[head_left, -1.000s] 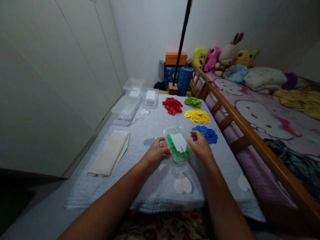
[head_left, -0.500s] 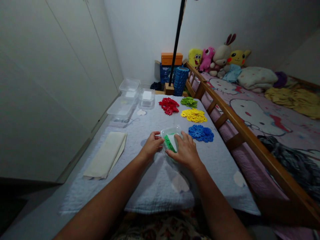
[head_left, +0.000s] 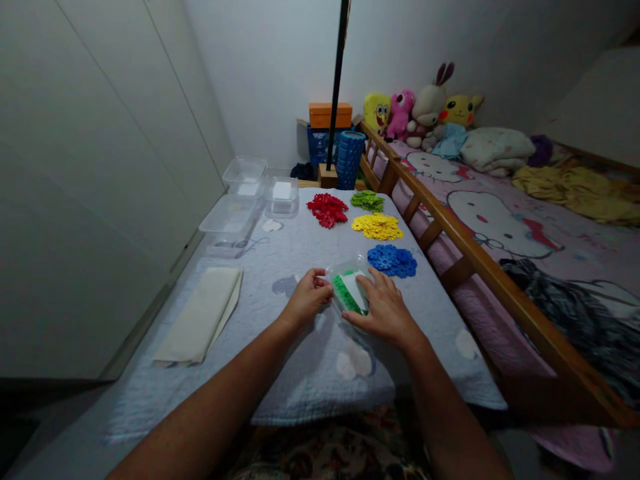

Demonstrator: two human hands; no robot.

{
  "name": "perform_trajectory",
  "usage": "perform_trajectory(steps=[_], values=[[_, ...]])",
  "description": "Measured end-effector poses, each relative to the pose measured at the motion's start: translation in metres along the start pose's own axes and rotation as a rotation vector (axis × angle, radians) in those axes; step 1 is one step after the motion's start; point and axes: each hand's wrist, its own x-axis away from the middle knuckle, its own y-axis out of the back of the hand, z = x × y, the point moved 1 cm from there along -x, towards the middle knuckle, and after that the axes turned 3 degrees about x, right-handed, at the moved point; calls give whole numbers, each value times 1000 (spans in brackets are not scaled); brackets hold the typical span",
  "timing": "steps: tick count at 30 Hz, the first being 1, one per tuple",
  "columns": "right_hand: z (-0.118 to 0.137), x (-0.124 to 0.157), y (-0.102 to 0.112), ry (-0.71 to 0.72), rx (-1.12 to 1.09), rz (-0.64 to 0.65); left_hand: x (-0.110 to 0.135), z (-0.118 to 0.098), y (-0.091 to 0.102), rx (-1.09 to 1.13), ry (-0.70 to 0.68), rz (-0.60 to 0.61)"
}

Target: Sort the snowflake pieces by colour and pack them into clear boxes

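A clear plastic box [head_left: 345,272] filled with dark green pieces and a white card lies on the quilted table cover [head_left: 280,360]. My left hand [head_left: 307,300] grips the box's left edge with curled fingers. My right hand [head_left: 383,310] lies flat on its lid with the fingers spread, covering the right half. Just beyond the box is a pile of blue pieces [head_left: 393,260]. Farther back lie yellow pieces [head_left: 377,227], red pieces [head_left: 327,209] and light green pieces [head_left: 367,200].
Empty clear containers [head_left: 245,177] and a lid [head_left: 227,213] stand at the back left. A folded cream cloth [head_left: 200,313] lies at the left. A wooden bed rail [head_left: 465,253] borders the right side. A black pole [head_left: 336,80] rises behind the piles.
My right hand moved from the box's right edge onto its lid and now presses there. The view has shifted slightly to the right and down.
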Motion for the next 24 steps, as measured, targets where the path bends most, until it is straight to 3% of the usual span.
perform_trajectory(steps=[13, 19, 24], values=[[-73, 40, 19, -161, 55, -35, 4, 23, -71, 71, 224, 319], [-84, 44, 15, -243, 112, -133, 1, 33, -96, 83, 244, 364], [-88, 44, 13, -283, 141, -121, -1, 34, -110, 72, 244, 335]])
